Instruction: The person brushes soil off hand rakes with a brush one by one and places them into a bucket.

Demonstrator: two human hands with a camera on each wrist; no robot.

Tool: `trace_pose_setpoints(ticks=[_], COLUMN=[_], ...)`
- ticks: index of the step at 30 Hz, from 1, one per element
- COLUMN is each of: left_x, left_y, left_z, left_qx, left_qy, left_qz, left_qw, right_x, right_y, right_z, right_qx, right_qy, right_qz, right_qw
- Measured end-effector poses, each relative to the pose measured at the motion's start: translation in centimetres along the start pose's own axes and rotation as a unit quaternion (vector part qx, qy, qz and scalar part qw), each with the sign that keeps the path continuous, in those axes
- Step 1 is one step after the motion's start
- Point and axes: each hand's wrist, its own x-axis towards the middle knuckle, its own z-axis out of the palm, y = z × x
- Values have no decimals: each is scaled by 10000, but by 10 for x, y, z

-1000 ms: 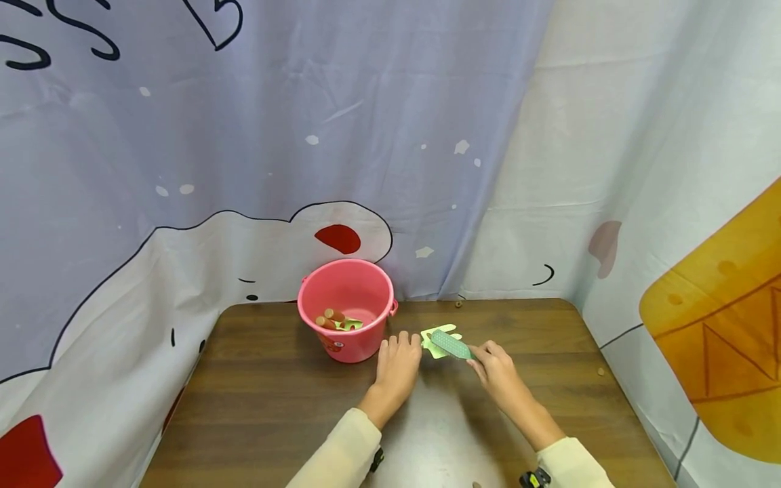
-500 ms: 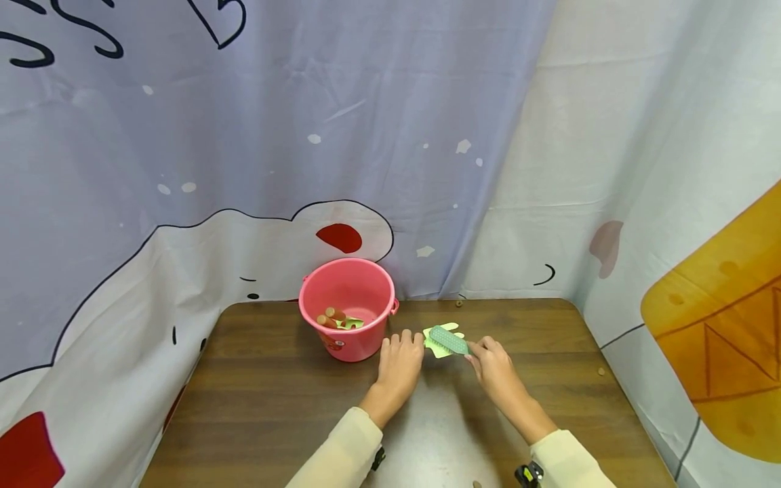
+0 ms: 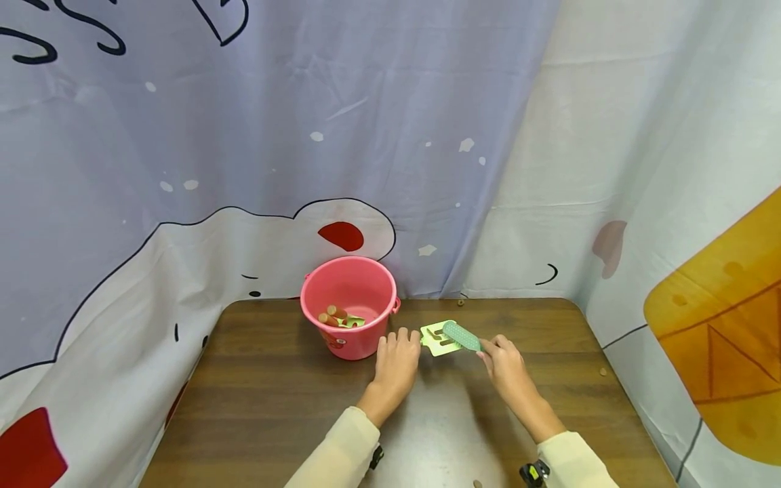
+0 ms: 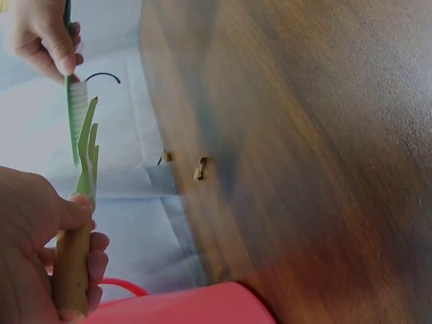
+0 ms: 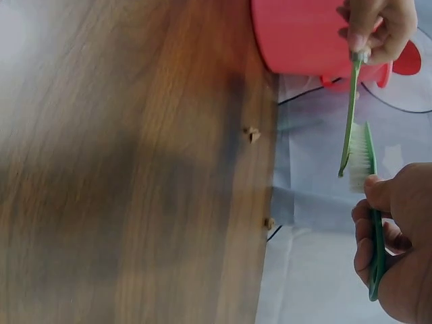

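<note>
My left hand (image 3: 396,369) grips the wooden handle (image 4: 71,270) of a small light-green garden fork (image 3: 441,339), raised just right of the pink bucket. In the left wrist view its tines (image 4: 89,142) point away from my fingers. My right hand (image 3: 509,373) holds a green brush (image 3: 460,335) by its handle, thumb along the side. White bristles (image 5: 360,158) face the fork and sit right at its surface in the right wrist view. The head view shows the back of the brush overlapping the fork's tines.
The pink bucket (image 3: 314,291) stands at the table's back edge, holding tools with wooden handles (image 3: 329,318) and a green part. Small brown bits (image 5: 252,133) lie on the wooden table (image 3: 274,407). A printed curtain (image 3: 427,88) hangs right behind it.
The brush has shifted slightly left, then right and up across the fork. The fork has turned so its flat face shows more. My left hand has stayed nearly in place beside the bucket.
</note>
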Motion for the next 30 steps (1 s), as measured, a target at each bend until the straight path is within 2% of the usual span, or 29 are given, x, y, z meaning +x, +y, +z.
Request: trace_pose_setpoints(ticks=[9, 15, 19, 23, 30], left_x=[-1, -1, -2, -2, -1], left_y=[-3, -5, -6, -6, -4], left_z=[-6, -6, -5, -4, -2], left_qx=[-135, -91, -125, -127, -108], left_qy=[-180, -169, -186, -160, 28], left_qz=[22, 28, 7, 20, 110], left_qw=[9997, 9998, 9997, 9998, 9999], right_x=[-2, -5, -4, -2, -1], right_y=[14, 25, 29, 21, -11], right_z=[-2, -5, -8, -8, -5], right_qx=[-51, -84, -86, 0, 336], right_qy=[64, -54, 65, 123, -269], right_qz=[-97, 108, 173, 111, 38], right_qw=[9999, 9999, 9998, 9999, 9991])
